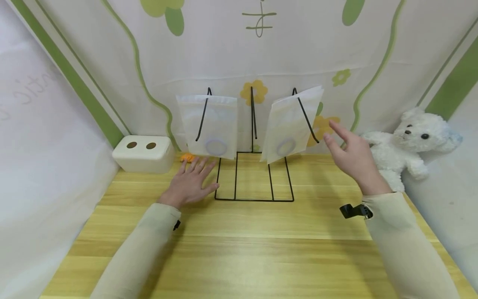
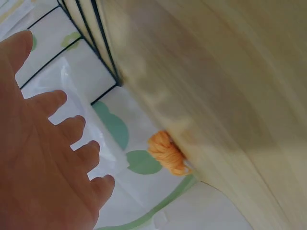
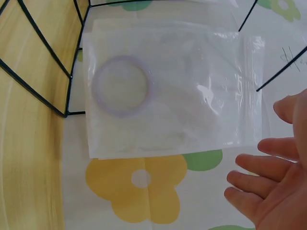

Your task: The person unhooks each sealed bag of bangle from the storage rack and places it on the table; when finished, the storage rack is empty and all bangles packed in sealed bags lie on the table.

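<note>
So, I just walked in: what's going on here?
A person is at a black wire rack, holding nothing. Translucent bags hang on its two outer hooks, a pale ring showing in each batch; the middle hook is bare. The left hand is spread beside the rack; the right hand is near the right-hand bags.

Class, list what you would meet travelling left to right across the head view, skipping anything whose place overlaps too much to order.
White box, left ring-bearing bag, rack's middle prong, right ring-bearing bag, right hand, white teddy bear.
</note>
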The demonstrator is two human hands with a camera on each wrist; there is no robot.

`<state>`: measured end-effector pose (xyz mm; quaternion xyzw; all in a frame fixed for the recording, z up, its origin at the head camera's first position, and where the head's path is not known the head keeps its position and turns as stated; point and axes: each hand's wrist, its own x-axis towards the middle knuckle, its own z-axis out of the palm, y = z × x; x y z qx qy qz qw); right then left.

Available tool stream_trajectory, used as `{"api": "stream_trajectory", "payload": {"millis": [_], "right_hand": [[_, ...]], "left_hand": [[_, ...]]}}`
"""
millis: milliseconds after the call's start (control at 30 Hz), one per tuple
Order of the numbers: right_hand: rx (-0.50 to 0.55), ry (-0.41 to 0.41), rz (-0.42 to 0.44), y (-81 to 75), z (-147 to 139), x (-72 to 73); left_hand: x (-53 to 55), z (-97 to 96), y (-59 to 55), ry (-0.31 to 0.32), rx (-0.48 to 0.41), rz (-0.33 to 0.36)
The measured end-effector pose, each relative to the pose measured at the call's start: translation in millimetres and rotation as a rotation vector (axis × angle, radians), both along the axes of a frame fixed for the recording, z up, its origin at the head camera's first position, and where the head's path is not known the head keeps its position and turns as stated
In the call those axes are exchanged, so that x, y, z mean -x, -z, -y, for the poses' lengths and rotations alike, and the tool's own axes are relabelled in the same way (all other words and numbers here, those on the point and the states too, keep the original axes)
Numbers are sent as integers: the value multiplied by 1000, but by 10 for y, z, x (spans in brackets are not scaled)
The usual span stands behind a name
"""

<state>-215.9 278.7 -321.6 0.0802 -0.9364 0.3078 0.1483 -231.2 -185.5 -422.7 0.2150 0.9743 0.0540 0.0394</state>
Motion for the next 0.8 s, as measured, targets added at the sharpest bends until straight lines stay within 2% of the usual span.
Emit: {"api": "stream_trajectory", "payload": {"millis": [167,300,433,633,733,800], "right_hand": [[127,50,-16,-53,-53,92],[201,57,19,-93,-58,166],[311,32,69,-113,-77,277],[561,-33,53,-176,-54,483],[607,-31,30,-216,-10,578],[603,-12,13,-243,20,635]], "left_hand": [[67,34,47,7,14,78],[114,58,69,27,34,137],[162,58,98,43,30,187],[232,38,100,51,21,275],[250,36,105,55,25,311],[260,38,112,53,21,333]]}}
